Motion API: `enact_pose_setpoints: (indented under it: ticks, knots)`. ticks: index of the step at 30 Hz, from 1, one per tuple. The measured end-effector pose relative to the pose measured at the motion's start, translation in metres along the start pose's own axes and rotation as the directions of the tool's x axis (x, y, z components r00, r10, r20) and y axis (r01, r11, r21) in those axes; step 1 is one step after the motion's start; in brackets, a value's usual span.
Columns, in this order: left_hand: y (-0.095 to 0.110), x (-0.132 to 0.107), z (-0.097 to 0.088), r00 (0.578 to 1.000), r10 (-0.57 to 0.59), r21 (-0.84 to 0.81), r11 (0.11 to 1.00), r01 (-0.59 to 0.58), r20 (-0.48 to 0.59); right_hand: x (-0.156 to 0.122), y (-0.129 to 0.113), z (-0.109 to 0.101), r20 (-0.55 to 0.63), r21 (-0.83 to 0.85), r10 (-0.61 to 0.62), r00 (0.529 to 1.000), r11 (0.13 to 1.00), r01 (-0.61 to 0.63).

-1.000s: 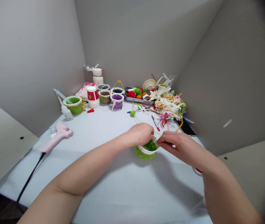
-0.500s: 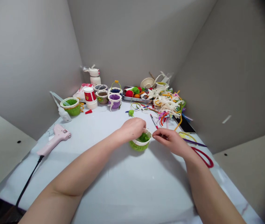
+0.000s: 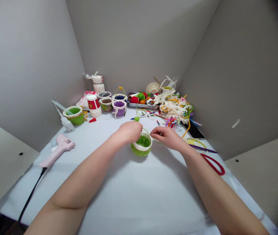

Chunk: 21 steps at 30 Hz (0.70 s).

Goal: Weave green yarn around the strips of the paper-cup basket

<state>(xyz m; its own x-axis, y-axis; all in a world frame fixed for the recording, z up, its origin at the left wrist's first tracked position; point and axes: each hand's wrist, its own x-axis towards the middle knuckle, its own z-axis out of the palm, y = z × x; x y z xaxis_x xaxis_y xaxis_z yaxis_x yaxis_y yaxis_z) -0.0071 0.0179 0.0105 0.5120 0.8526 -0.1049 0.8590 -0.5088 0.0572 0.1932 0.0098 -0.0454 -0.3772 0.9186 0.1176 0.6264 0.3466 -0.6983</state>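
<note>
Filling most of the lower view, a pale table (image 3: 139, 195) carries everything; take the green basket as the clock's centre, with twelve at the far wall. A tangled heap of ribbons (image 3: 175, 109) lies between one and two o'clock, and a metal tray (image 3: 139, 105) of yarn stands at twelve. At nine, well apart, rests a pink glue gun (image 3: 60, 148).

The left hand (image 3: 129, 130) is at the basket's ten-to-eleven, fingers curled in at the rim; what they hold, if anything, is hidden. The right hand (image 3: 166, 136) is at two o'clock, thumb and forefinger pressed together, apparently pinching a green strand (image 3: 146, 131).

The green basket (image 3: 141, 152) stands upright on the table between the hands, round with no long axis, its white-rimmed mouth facing up. It lies at four to five o'clock from the left hand and about eight from the right — the left is nearer, at the rim, the right just beside it.

Smaller again, a purple pot (image 3: 118, 111) sits at eleven. Near twelve is a small green yarn ball (image 3: 136, 119) — the strand slants behind the basket's mouth, roughly from eleven toward three.
</note>
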Motion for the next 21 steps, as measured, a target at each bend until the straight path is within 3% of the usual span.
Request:
enact_pose_setpoints:
  ticks: [3, 6, 11, 21]
  knots:
    - [-0.004, -0.001, -0.003, 1.000, 0.014, -0.041, 0.999, -0.013, 0.020, 0.005, 0.004, 0.009, -0.014, 0.033, -0.010, 1.000, 0.999, 0.010]
    - [-0.007, 0.003, 0.002, 0.995, 0.084, -0.161, 0.983, -0.092, -0.060, 0.003, 0.007, 0.015, -0.002, 0.063, -0.013, 1.000, 0.998, 0.013]
    - [-0.009, 0.018, 0.017, 0.952, 0.283, -0.428, 0.851, -0.304, -0.113, -0.002, 0.008, 0.018, -0.002, 0.102, -0.006, 1.000, 0.995, 0.006]
    - [-0.012, 0.025, 0.026, 0.959, 0.253, -0.415, 0.864, -0.284, -0.131, -0.009, 0.009, 0.015, 0.015, 0.066, -0.020, 1.000, 0.998, 0.019]
